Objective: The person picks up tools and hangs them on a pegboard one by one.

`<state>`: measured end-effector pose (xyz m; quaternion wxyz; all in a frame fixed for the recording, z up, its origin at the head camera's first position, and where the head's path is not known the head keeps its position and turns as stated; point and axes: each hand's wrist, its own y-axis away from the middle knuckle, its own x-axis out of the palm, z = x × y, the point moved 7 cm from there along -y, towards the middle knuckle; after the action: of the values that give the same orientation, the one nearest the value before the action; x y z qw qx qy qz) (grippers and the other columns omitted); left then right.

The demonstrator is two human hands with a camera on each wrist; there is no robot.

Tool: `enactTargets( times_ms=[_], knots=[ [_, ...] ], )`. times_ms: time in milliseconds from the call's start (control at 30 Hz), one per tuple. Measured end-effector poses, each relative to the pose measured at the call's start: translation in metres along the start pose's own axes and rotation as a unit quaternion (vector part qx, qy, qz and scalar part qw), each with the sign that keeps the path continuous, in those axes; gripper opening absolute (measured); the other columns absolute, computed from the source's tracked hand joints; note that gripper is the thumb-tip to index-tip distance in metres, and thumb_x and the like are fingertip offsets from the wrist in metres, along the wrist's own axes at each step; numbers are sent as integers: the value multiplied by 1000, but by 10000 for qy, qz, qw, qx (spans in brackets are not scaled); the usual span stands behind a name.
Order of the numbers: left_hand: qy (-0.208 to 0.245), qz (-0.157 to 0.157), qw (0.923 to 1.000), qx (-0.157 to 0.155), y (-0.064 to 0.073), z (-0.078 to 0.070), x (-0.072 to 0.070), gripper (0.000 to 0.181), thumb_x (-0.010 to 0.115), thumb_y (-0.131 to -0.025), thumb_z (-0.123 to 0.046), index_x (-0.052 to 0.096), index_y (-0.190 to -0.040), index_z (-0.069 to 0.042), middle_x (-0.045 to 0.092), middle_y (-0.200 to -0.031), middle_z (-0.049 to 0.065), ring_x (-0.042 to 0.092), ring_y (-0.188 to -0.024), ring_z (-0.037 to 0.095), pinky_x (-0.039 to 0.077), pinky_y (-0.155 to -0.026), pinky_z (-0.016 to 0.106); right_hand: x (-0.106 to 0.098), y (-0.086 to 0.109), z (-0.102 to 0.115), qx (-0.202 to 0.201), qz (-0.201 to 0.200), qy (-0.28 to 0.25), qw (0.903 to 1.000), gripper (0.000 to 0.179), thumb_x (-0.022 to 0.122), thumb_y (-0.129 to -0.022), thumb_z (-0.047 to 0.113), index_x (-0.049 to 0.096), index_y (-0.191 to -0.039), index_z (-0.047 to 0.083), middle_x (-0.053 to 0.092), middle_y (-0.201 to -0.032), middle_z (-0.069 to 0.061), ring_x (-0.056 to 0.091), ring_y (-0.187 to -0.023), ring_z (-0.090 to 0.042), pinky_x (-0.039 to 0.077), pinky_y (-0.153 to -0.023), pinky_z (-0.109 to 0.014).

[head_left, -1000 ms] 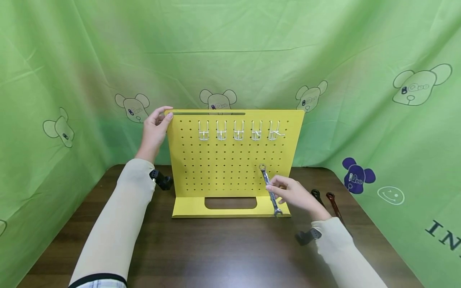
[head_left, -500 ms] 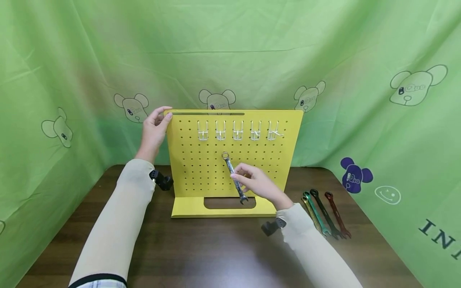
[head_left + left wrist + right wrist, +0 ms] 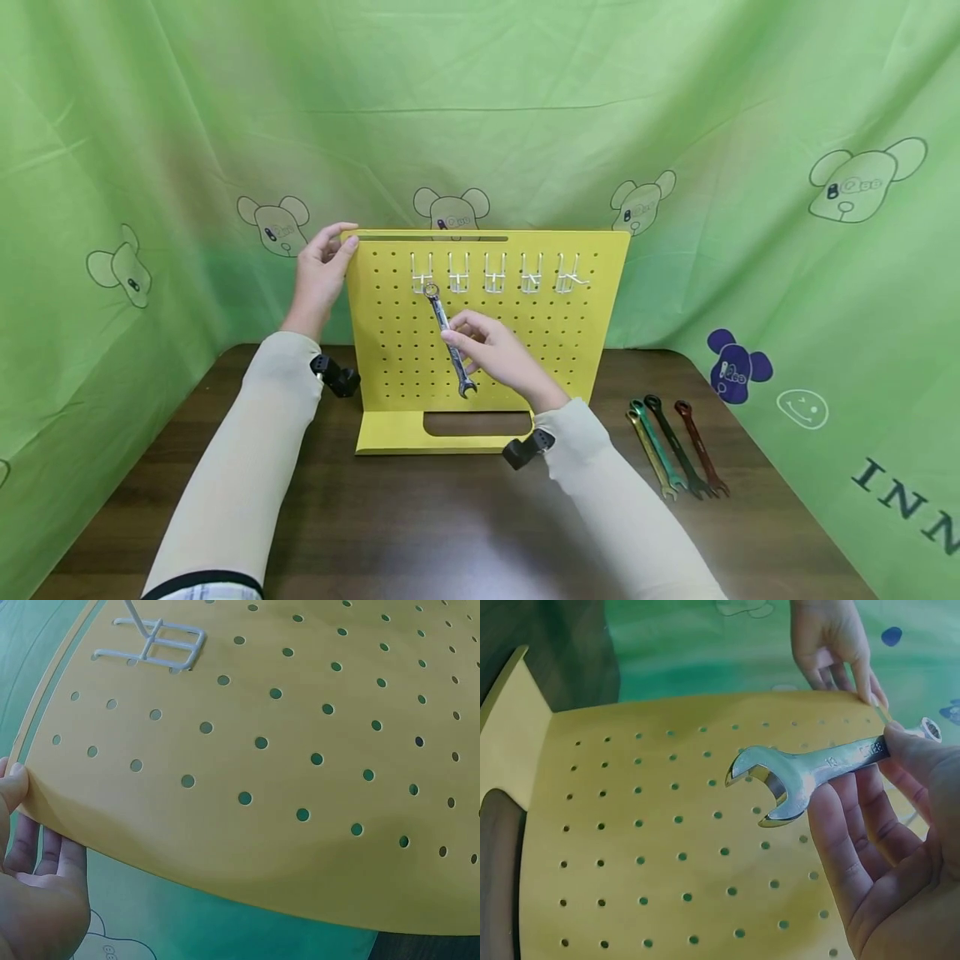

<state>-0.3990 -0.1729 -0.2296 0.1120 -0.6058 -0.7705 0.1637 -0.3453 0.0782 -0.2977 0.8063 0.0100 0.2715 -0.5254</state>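
Pinching the silver wrench (image 3: 442, 322) by the middle of its handle, the right hand (image 3: 495, 350) has its thumb and fingers close together, with just the thin bar between them. In the head view the wrench leans, ring end up, in front of the yellow board (image 3: 405, 343). The ring is above the right hand, by the bottom of the wire hook (image 3: 422, 279) nearest the left hand (image 3: 321, 271); it is hard to tell if they touch. The left hand nips the board's top corner. Out past the right hand, a gold wrench (image 3: 651, 456), green wrench (image 3: 657, 444), black wrench (image 3: 676, 445) and red wrench (image 3: 701, 448) lie on the brown table (image 3: 420, 517).

In the left wrist view the board by the left hand looks flat, thin and smooth, with rows of round holes. The hook is white wire bent into a little frame.

In the right wrist view the wrench is shiny, its claw-shaped end poking out past the fingers. It looks like hard metal, so it should feel a bit heavy, stiff and tough to break. Its smooth sides may slip or spin, so mid-handle seems a good place to hold.
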Motion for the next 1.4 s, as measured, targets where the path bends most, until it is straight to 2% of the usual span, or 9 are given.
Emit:
enactTargets(
  times_ms=[233, 633, 933, 1400],
  knots=[
    [28, -53, 10000, -6, -2, 2, -1, 29, 63, -101, -23, 67, -129, -19, 62, -104, 1, 57, -91, 13, 50, -79, 26, 4, -12, 3, 14, 7, -105, 9999, 37, 61, -101, 38, 63, -115, 3, 60, -89, -9, 59, -85, -26, 58, -70, -40],
    [-11, -49, 10000, -45, -2, 5, -1, 30, 63, -100, -26, 67, -129, -20, 61, -106, 1, 57, -92, 12, 50, -80, 26, 11, -22, -14, 314, -29, -326, 9990, 34, 61, -102, 32, 63, -115, 1, 58, -89, -7, 58, -83, -20, 58, -69, -37],
    [-11, -24, 10000, -51, -2, 5, -2, 31, 62, -101, -27, 65, -131, -19, 60, -107, 1, 55, -93, 13, 48, -82, 28, 22, -33, -23, 658, -51, -597, 9960, 35, 62, -101, 34, 65, -120, 5, 69, -107, -7, 64, -93, -23, 57, -81, -39],
    [50, -21, 10000, 51, -2, 2, -1, 32, 64, -100, -25, 66, -131, -18, 60, -101, -1, 55, -89, 11, 47, -79, 27, 27, -37, -25, 746, -101, -711, 9946, 41, 61, -101, 37, 63, -126, 4, 67, -121, -10, 64, -106, -26, 56, -85, -40]
  ],
)
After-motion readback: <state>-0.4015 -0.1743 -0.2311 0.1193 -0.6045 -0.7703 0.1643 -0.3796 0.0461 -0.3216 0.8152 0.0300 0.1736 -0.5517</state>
